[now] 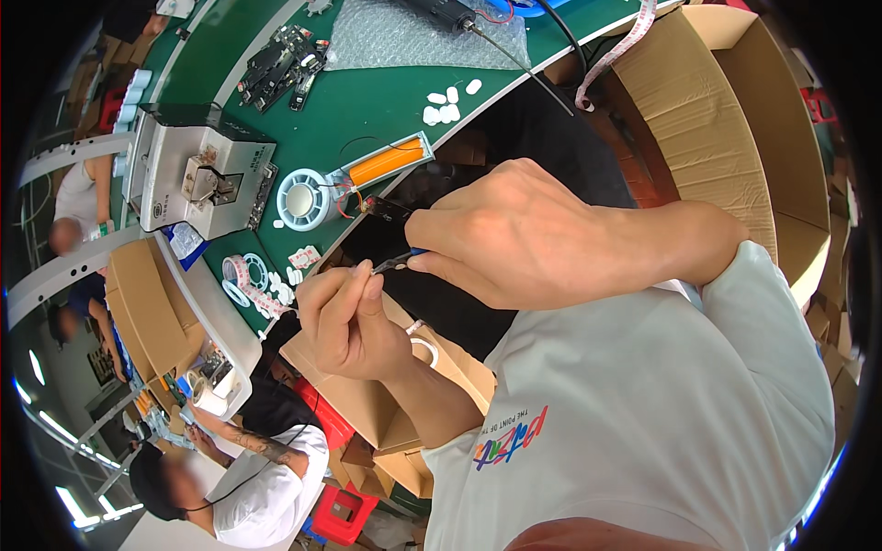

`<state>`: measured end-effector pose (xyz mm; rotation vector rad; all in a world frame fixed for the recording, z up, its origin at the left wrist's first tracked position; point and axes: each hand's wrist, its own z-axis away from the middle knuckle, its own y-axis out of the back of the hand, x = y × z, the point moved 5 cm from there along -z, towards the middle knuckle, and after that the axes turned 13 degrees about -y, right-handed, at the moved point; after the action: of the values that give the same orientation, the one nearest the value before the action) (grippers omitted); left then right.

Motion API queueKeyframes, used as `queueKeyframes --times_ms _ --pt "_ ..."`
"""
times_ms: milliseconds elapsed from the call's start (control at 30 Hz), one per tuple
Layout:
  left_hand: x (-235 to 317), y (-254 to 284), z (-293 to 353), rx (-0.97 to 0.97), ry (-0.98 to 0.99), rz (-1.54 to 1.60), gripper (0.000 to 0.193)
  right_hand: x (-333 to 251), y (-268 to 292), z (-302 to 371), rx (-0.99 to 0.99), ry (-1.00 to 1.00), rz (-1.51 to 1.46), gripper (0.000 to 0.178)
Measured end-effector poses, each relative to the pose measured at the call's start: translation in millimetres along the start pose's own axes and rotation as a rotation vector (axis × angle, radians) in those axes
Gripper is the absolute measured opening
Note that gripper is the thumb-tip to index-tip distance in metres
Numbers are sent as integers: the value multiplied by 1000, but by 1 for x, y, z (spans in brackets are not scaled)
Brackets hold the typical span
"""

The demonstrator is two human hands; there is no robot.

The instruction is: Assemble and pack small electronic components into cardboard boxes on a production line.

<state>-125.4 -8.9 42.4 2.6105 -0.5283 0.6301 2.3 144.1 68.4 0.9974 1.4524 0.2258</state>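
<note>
My right hand (514, 234) is closed round a small hand tool (395, 264) with a dark metal tip and a bit of blue handle. Most of the tool is hidden in the fist, so its exact kind cannot be told. Close to that tip, my left hand (354, 326) pinches something too small to make out between thumb and forefinger. A small dark part (386, 210) shows just beyond my right knuckles. Near it on the table edge lies a light-blue round fan housing (308, 200) with thin red wires and an orange cylindrical battery (386, 161) in its handle.
On the green table (349, 106) are a grey metal machine (207, 179), black parts (285, 69), white pads (441, 114), a label roll (243, 275) and bubble wrap (377, 37) under an electric screwdriver (446, 13). Cardboard boxes (698, 101) stand right. A co-worker (266, 487) sits lower left.
</note>
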Motion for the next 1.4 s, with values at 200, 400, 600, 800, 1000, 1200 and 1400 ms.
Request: queueKeyframes --times_ms 200,400,600,800,1000,1200,1400 --pt "-4 3 3 -46 243 139 13 -1 -1 0 -8 2 -9 21" --pt "-17 -9 25 148 655 780 11 -1 -6 -1 -56 -6 -76 19" --pt "-16 -33 48 279 874 1338 15 0 -4 -8 -198 -82 -351 16" --pt "-8 -45 49 294 895 1512 23 -2 1 -13 -304 -141 -490 18" --pt "1 -50 45 410 932 1567 18 -2 1 -13 -314 -126 -518 19" --pt "1 -49 47 387 934 1557 17 -2 1 -11 -295 -100 -477 19" --pt "-5 -46 51 342 920 1564 15 -2 1 -11 -309 -103 -466 19"
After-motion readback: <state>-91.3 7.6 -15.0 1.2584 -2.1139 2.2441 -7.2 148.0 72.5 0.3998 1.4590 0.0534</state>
